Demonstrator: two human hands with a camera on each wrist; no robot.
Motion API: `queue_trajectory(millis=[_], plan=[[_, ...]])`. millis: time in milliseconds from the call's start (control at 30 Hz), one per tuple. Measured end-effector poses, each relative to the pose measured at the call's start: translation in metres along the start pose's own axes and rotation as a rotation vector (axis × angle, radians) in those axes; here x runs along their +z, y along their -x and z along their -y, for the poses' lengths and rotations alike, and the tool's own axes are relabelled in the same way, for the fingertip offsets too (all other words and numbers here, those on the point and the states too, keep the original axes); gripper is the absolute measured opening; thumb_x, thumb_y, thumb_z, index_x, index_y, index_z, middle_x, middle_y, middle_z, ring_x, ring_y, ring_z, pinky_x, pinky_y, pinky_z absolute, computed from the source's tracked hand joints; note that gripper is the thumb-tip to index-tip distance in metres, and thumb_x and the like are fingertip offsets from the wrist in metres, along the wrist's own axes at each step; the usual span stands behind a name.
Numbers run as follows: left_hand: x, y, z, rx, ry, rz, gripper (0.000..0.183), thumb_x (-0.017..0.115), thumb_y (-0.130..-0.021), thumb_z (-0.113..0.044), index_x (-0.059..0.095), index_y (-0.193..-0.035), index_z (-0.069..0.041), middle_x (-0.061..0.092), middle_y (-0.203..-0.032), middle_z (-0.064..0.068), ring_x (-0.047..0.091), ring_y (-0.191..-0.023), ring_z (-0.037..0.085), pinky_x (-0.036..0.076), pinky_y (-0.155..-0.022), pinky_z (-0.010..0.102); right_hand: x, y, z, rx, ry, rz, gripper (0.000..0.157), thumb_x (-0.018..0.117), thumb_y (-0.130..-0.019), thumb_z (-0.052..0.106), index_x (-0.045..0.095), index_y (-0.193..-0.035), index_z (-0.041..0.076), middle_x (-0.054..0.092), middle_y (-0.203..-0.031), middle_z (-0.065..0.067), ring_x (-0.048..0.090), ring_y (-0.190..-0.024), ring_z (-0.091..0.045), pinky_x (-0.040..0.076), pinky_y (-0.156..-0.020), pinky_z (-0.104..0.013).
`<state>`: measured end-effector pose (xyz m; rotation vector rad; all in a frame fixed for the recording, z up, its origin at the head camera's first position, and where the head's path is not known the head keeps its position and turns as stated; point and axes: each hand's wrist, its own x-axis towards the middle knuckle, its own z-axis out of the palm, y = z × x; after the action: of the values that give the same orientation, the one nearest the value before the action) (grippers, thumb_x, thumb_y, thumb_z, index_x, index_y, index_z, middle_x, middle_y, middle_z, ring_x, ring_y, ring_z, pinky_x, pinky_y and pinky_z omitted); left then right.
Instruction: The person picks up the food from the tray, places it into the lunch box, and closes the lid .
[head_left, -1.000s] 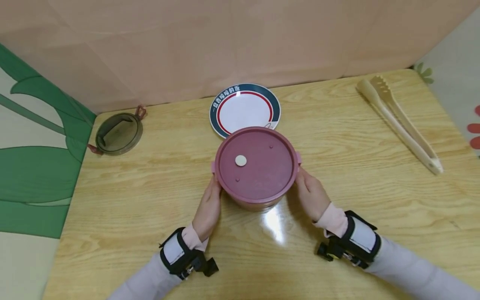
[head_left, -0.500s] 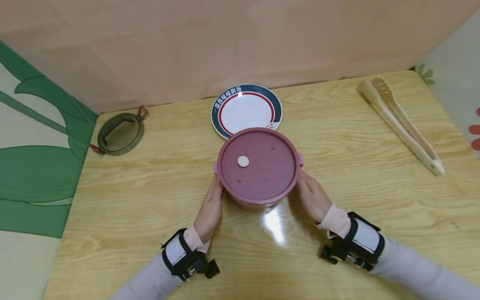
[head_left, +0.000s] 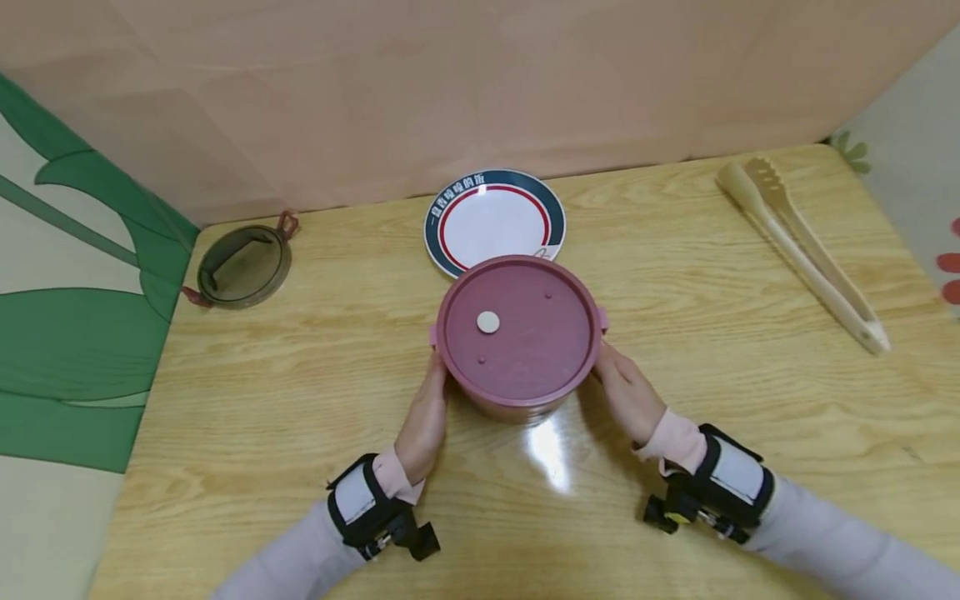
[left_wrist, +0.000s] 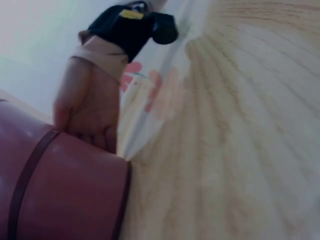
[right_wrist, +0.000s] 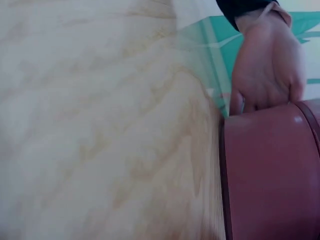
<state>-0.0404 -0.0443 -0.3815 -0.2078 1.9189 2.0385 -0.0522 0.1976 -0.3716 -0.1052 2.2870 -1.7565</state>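
Note:
A pot [head_left: 510, 412] with a mauve lid [head_left: 525, 333] stands upright on the wooden table. The lid bears a pale round knob or button [head_left: 488, 322], and small pink handles stick out at both sides. My left hand [head_left: 422, 427] holds the pot's left side below one handle, and my right hand [head_left: 632, 400] holds the opposite side. Fingertips of both hands are hidden by the pot. In the left wrist view my right hand [left_wrist: 92, 107] meets the reddish pot wall [left_wrist: 75, 185]. The right wrist view shows my left hand [right_wrist: 267, 67] against the other side.
Behind the pot lies a white plate [head_left: 491, 221] with a blue rim, its near edge covered by the pot. Beige tongs [head_left: 806, 250] lie at the right. A round dark see-through lid-like piece [head_left: 251, 271] with red side tabs sits at the far left. A pinkish cloth backs the table.
The whole view has shifted very slightly, so everything sits a little further right. Both hands stay at the pot's sides, and the pot has not clearly moved on the table.

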Motion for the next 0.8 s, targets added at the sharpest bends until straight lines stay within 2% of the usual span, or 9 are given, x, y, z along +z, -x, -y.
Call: queue_trajectory(millis=[133, 200, 300, 367, 467, 533, 600, 700, 800], plan=[[-0.004, 0.001, 0.001, -0.002, 0.003, 0.004, 0.057, 0.018, -0.105, -0.046, 0.014, -0.156, -0.021, 0.011, -0.162, -0.004, 0.009, -0.148, 0.014, 0.014, -0.121, 0.039, -0.005, 0.000, -0.002, -0.030, 0.048, 0.025, 0.051, 0.022, -0.108, 0.022, 0.030, -0.146, -0.010, 0.032, -0.150, -0.028, 0.027, -0.140, -0.041, 0.023, -0.115, -0.053], [-0.005, 0.001, 0.000, -0.005, 0.007, 0.005, 0.056, 0.018, -0.106, -0.043, 0.013, -0.156, -0.018, 0.010, -0.162, -0.002, 0.009, -0.148, 0.015, 0.014, -0.121, 0.039, -0.007, 0.000, -0.003, -0.039, 0.035, 0.034, 0.051, 0.023, -0.108, 0.023, 0.031, -0.145, -0.011, 0.033, -0.150, -0.028, 0.027, -0.140, -0.041, 0.029, -0.116, -0.039], [-0.007, 0.001, -0.002, -0.015, 0.016, 0.003, 0.055, 0.020, -0.107, -0.040, 0.015, -0.156, -0.015, 0.012, -0.162, -0.001, 0.011, -0.148, 0.016, 0.015, -0.121, 0.039, -0.008, 0.000, -0.003, -0.041, -0.010, 0.043, 0.052, 0.024, -0.108, 0.023, 0.029, -0.145, -0.012, 0.031, -0.150, -0.028, 0.027, -0.140, -0.041, 0.032, -0.109, -0.015], [-0.009, 0.000, -0.003, -0.008, 0.027, 0.009, 0.055, 0.021, -0.107, -0.039, 0.015, -0.156, -0.014, 0.013, -0.162, 0.000, 0.013, -0.148, 0.016, 0.015, -0.121, 0.039, -0.009, 0.000, -0.001, -0.051, -0.050, 0.047, 0.052, 0.024, -0.108, 0.023, 0.028, -0.145, -0.013, 0.030, -0.150, -0.029, 0.032, -0.140, -0.026, 0.031, -0.100, -0.004], [-0.012, 0.000, -0.006, 0.028, 0.057, 0.028, 0.054, 0.022, -0.107, -0.035, 0.016, -0.155, -0.013, 0.015, -0.162, 0.000, 0.015, -0.148, 0.016, 0.015, -0.121, 0.037, -0.013, -0.001, -0.001, -0.076, -0.068, 0.051, 0.052, 0.025, -0.107, 0.023, 0.029, -0.144, -0.014, 0.031, -0.149, -0.031, 0.041, -0.130, 0.002, 0.033, -0.099, -0.004], [-0.014, 0.000, -0.009, 0.048, 0.066, 0.040, 0.052, 0.022, -0.107, -0.033, 0.017, -0.155, -0.014, 0.016, -0.162, -0.002, 0.016, -0.147, 0.013, 0.015, -0.121, 0.035, -0.017, -0.002, 0.000, -0.095, -0.046, 0.050, 0.051, 0.026, -0.107, 0.022, 0.030, -0.144, -0.013, 0.033, -0.148, -0.031, 0.042, -0.119, 0.013, 0.034, -0.100, -0.006], [-0.018, 0.001, -0.011, 0.051, 0.058, 0.043, 0.051, 0.022, -0.107, -0.032, 0.019, -0.155, -0.015, 0.019, -0.161, -0.004, 0.018, -0.147, 0.011, 0.016, -0.121, 0.034, -0.023, -0.004, 0.002, -0.082, 0.016, 0.046, 0.051, 0.025, -0.107, 0.024, 0.031, -0.145, -0.011, 0.035, -0.148, -0.029, 0.044, -0.122, 0.008, 0.037, -0.101, -0.010], [-0.026, 0.003, -0.014, 0.028, 0.023, 0.024, 0.052, 0.025, -0.107, -0.033, 0.022, -0.155, -0.014, 0.022, -0.160, -0.002, 0.020, -0.146, 0.013, 0.018, -0.121, 0.035, -0.035, -0.007, 0.006, -0.047, 0.133, 0.054, 0.053, 0.023, -0.108, 0.027, 0.030, -0.147, -0.007, 0.038, -0.147, -0.029, 0.047, -0.130, -0.017, 0.041, -0.102, -0.022], [-0.036, 0.005, -0.016, 0.018, 0.020, -0.012, 0.053, 0.029, -0.107, -0.031, 0.022, -0.154, -0.007, 0.024, -0.160, 0.006, 0.022, -0.146, 0.020, 0.018, -0.121, 0.038, -0.049, -0.010, 0.013, -0.015, 0.224, 0.081, 0.054, 0.023, -0.107, 0.029, 0.028, -0.148, -0.007, 0.041, -0.143, -0.032, 0.044, -0.129, -0.043, 0.041, -0.100, -0.029]])
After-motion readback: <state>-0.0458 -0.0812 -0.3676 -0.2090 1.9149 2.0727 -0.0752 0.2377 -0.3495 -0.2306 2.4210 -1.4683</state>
